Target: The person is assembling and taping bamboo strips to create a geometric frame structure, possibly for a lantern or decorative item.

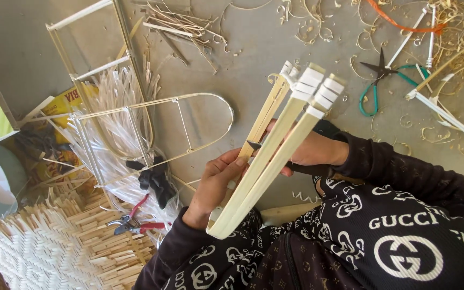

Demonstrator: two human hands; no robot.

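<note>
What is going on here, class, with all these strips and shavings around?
A person holds a bundle of pale bamboo strips, taped white at the far ends, between both hands. The left hand grips it near the bent lower end; the right hand supports it from behind. On the grey floor lie curled shavings, green-handled scissors, red pliers, a curved strip frame and a heap of short cut sticks.

Pale cream bamboo strips (275,156), green-handled scissors (378,86).
</note>
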